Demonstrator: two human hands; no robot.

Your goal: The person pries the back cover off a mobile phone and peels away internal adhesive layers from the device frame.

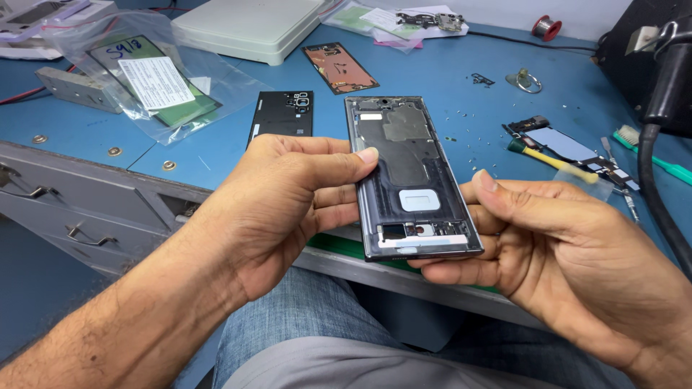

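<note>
Left hand (288,194), fingers curled, thumb pressing the left long edge of an opened phone frame (411,180) held above the bench's near edge (432,284). Right hand (555,245) cups the frame's right and lower edges from beneath. Bare blue bench surface lies beyond.

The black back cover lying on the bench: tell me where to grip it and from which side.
Grip the black back cover by its long edges, coming from above. It lies flat on the blue bench, and the left hand overlaps its near end, so take the far camera-cutout end.
</note>
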